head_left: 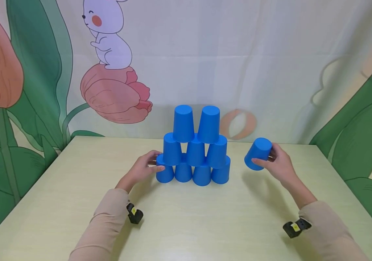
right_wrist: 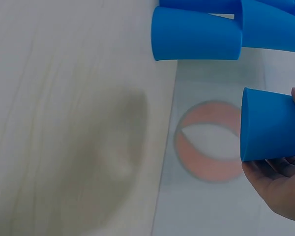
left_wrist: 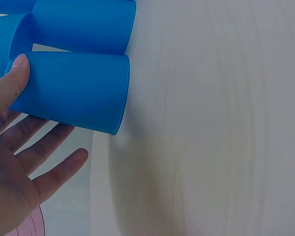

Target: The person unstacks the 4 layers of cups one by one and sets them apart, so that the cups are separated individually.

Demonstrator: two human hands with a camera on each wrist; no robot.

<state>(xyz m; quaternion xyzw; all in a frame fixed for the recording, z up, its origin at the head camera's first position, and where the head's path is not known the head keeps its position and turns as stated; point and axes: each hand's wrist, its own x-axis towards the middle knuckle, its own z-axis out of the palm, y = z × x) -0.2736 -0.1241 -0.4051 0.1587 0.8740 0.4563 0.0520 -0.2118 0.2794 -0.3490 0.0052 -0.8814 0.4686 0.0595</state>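
Note:
A pyramid of upside-down blue cups point(head_left: 195, 150) stands on the table. Its bottom row has several cups, the middle row three and the top row two. My left hand point(head_left: 145, 166) is at the bottom-left cup point(left_wrist: 73, 91), thumb resting on its near side. The other fingers point(left_wrist: 59, 174) reach past its outer side, spread and fairly straight. Right of the pyramid, my right hand point(head_left: 280, 165) grips a single blue cup point(head_left: 258, 154) between thumb and fingers. That cup is upside down, slightly tilted and held above the table, apart from the stack.
The pale wooden table point(head_left: 205, 224) extends in front of and beside the stack. Behind it hangs a curtain point(head_left: 254, 65) printed with flowers and a rabbit. Each sleeve cuff carries a small black camera point(head_left: 135, 214).

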